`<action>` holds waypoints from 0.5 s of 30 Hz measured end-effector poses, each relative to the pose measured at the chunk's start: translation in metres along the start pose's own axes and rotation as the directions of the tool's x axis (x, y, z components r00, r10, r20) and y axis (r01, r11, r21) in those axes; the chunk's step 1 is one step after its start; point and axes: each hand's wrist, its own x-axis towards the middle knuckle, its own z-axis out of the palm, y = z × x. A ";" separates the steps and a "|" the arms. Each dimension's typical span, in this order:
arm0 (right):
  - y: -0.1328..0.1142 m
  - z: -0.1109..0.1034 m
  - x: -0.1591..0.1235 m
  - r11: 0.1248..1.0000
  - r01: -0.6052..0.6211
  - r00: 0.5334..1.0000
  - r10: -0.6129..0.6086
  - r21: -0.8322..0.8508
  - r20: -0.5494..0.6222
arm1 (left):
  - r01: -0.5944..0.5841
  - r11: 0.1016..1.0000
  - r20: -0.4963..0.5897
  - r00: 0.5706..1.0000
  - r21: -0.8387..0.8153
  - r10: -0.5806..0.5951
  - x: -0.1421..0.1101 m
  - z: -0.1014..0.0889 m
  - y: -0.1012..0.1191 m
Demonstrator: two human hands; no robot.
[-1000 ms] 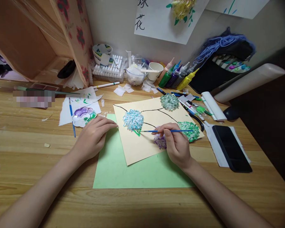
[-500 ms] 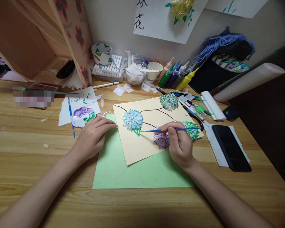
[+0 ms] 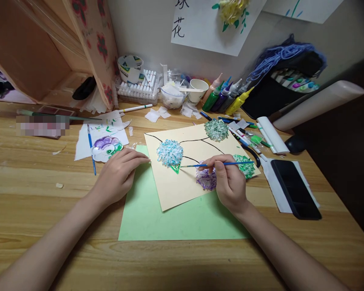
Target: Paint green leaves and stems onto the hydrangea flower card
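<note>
Between the fingers of my right hand [image 3: 229, 182] is a thin blue paintbrush [image 3: 242, 163], its tip pointing left at a small green leaf outline [image 3: 176, 169]. That outline lies just below a blue-and-white paper flower [image 3: 170, 152] on a cream sheet [image 3: 172, 192]. Black stem lines cross the sheet, which also bears a purple flower [image 3: 205, 178] partly behind my right hand and two green ones. My left hand [image 3: 118, 171] lies flat with fingers stretched out, fingertips at the sheet's left edge. Under the cream sheet is a light green sheet [image 3: 157, 226].
At the left, a paint palette [image 3: 106, 148] and another blue brush [image 3: 91, 149] rest on white paper. Behind stand a marker box [image 3: 138, 91], a paper cup [image 3: 197, 89] and several paint bottles [image 3: 221, 97]. A phone [image 3: 295, 190] lies at the right.
My right hand and the paintbrush have shifted slightly to the right, uncovering more of the purple flower. My left hand stays in place.
</note>
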 end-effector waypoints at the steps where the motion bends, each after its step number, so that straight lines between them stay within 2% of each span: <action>1: 0.000 0.000 0.000 1.000 0.001 1.000 -0.001 -0.002 -0.001 | 0.005 1.000 0.001 1.000 -0.002 -0.005 0.000 0.000 0.000; 5: -0.001 0.000 0.000 0.999 0.000 1.000 0.000 -0.033 0.006 | 0.008 1.000 0.008 1.000 0.005 -0.008 0.000 -0.001 0.001; 11: 0.000 0.000 0.000 1.000 -0.002 1.000 0.002 0.005 -0.008 | -0.007 1.000 -0.019 1.000 0.030 0.007 -0.001 -0.003 0.001; 13: -0.001 -0.002 0.000 1.000 -0.003 1.000 0.003 -0.017 -0.022 | 0.007 0.998 -0.076 0.997 0.059 -0.002 -0.002 -0.011 0.000; 15: -0.003 -0.004 -0.001 1.000 0.000 0.998 -0.002 -0.029 -0.063 | 0.094 0.992 -0.196 0.978 0.089 -0.075 -0.004 -0.024 -0.003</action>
